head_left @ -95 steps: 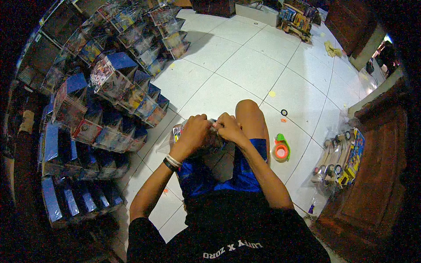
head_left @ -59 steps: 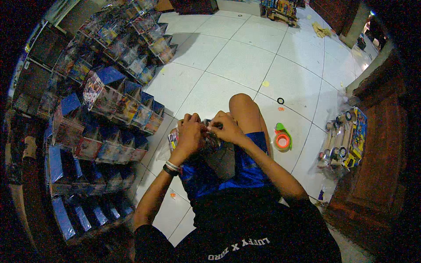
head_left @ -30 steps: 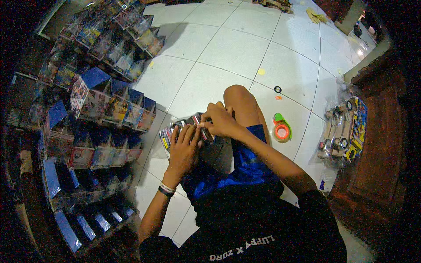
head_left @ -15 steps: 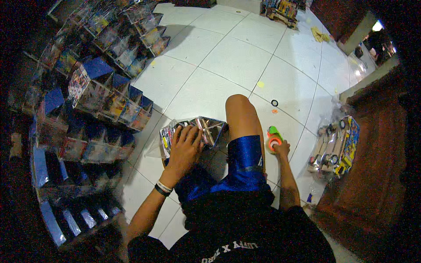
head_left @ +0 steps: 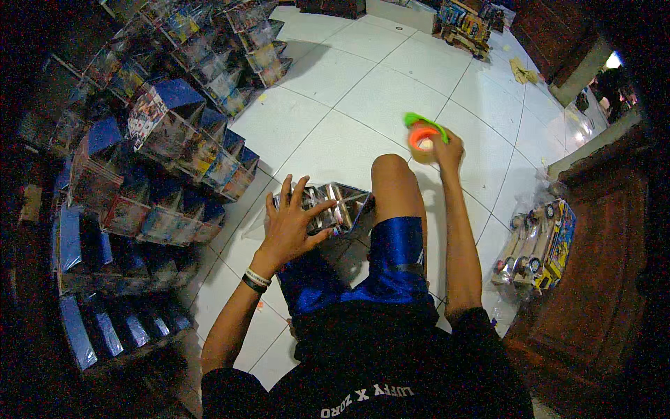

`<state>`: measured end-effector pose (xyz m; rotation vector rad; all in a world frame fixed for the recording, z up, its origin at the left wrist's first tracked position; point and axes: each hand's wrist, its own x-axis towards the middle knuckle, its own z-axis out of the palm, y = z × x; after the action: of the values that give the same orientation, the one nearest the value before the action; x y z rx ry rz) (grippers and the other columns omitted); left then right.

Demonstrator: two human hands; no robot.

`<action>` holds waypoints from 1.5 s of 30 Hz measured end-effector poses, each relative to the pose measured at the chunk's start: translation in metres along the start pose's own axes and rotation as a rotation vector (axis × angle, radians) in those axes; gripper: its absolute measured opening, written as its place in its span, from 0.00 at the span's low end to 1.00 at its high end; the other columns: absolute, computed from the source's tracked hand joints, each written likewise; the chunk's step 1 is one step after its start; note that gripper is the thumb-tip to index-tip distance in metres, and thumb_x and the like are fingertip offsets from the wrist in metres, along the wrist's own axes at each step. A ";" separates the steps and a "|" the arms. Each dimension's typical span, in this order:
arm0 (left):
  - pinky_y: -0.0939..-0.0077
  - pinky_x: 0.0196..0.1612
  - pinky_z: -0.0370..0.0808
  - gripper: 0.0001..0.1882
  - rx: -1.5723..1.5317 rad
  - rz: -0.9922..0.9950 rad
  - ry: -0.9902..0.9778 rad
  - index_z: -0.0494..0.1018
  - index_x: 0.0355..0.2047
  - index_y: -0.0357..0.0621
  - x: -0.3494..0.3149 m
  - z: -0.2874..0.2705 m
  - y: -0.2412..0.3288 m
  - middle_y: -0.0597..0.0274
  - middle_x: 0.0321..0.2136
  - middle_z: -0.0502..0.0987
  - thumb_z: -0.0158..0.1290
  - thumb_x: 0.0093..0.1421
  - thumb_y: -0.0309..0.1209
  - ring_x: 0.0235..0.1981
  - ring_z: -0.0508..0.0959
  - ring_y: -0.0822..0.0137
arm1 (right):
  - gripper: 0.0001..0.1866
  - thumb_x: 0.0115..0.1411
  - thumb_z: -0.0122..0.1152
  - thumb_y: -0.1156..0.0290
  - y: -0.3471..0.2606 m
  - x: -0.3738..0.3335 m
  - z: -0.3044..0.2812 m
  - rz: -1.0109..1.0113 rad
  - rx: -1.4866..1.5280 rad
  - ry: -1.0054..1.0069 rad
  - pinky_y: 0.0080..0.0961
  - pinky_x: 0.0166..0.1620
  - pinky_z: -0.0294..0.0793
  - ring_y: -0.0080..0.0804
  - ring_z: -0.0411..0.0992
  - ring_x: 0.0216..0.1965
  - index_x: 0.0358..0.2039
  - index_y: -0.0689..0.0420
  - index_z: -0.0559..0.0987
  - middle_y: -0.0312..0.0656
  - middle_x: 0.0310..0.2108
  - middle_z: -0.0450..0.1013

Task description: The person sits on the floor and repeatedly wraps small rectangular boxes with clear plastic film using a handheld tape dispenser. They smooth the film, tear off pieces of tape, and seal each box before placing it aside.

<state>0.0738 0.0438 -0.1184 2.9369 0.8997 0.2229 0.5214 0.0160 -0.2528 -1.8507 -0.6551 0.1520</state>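
Note:
My left hand (head_left: 285,229) rests with spread fingers over a small display box (head_left: 354,204) with clear plastic about it, on the floor between my legs. Its fingertips seem to touch the top of the box. What is inside the box is hard to make out. In front of my right knee, my right hand (head_left: 450,150) grips a tape dispenser (head_left: 423,135), green with an orange ring, held up off the floor. The dispenser is slightly blurred.
Stacked boxes (head_left: 178,146) with blue tops and clear fronts fill the left side. Plastic-wrapped wooden toy trucks (head_left: 534,244) lie to the right, beside a brown wooden door (head_left: 583,279). More wrapped toys (head_left: 466,28) stand at the far end of the tiled floor (head_left: 349,140).
My right hand has lifted the tape dispenser from the floor beside my right leg, forward and slightly left. My left hand's fingers have spread wider over the box. The view has shifted slightly.

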 end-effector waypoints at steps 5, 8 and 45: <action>0.23 0.61 0.56 0.35 -0.050 0.059 -0.044 0.74 0.61 0.86 0.006 0.003 -0.012 0.51 0.71 0.58 0.65 0.49 0.58 0.70 0.55 0.38 | 0.23 0.44 0.69 0.51 -0.155 -0.035 0.113 -0.151 -0.336 -0.610 0.38 0.40 0.82 0.42 0.84 0.34 0.37 0.52 0.89 0.48 0.32 0.84; 0.28 0.59 0.60 0.36 -0.028 0.059 -0.041 0.74 0.61 0.88 0.008 0.009 -0.015 0.51 0.69 0.59 0.64 0.48 0.61 0.68 0.58 0.39 | 0.21 0.39 0.68 0.51 -0.187 -0.067 0.169 -0.242 -0.450 -0.806 0.43 0.41 0.82 0.48 0.83 0.34 0.28 0.55 0.88 0.51 0.31 0.83; 0.31 0.70 0.49 0.37 -0.133 0.289 0.015 0.71 0.65 0.63 0.013 0.016 -0.020 0.61 0.66 0.67 0.66 0.54 0.47 0.73 0.58 0.49 | 0.36 0.47 0.66 0.81 -0.193 -0.273 -0.055 -0.401 -0.208 -0.537 0.45 0.51 0.82 0.58 0.78 0.51 0.60 0.56 0.74 0.52 0.64 0.68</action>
<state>0.0757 0.0675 -0.1348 2.9315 0.4377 0.3064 0.2450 -0.1220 -0.1145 -1.8394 -1.4454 0.3308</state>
